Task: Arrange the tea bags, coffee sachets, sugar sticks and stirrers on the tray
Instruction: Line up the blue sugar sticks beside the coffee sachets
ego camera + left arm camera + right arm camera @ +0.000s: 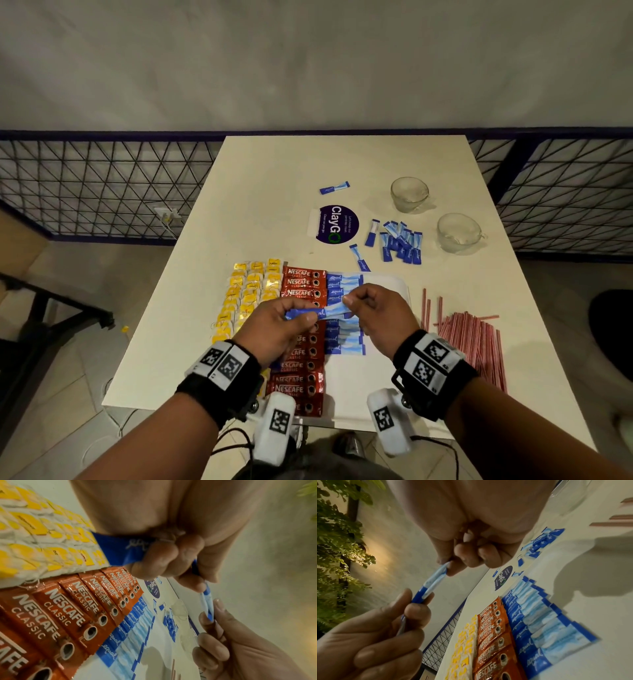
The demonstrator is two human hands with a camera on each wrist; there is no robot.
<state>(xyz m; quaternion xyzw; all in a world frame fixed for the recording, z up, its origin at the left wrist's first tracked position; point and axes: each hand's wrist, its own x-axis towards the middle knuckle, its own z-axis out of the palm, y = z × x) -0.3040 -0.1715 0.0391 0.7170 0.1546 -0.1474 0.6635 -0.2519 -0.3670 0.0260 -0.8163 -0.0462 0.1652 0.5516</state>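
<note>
We can barely make out the tray [399, 281]; tea bags [247, 295], coffee sachets [301, 346] and sugar sticks [343, 337] cover it. Wrist views show two sticks held [430, 584]: left hand [275, 327] and right hand [383, 313] pinch the ends. Stirrers [469, 339] lie right on the counter [260, 178].

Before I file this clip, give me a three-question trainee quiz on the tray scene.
1. True or false: the left hand and right hand pinch opposite ends of one Equal sugar stick.
2. Which column lies between the yellow tea bags and the blue sugar sticks? A) stirrers B) Nescafe sachets C) cups
3. Fill in: the red-striped stirrers lie on the table, to the ___ of the tray.

Key: 1 true; 2 B; 3 right
</note>
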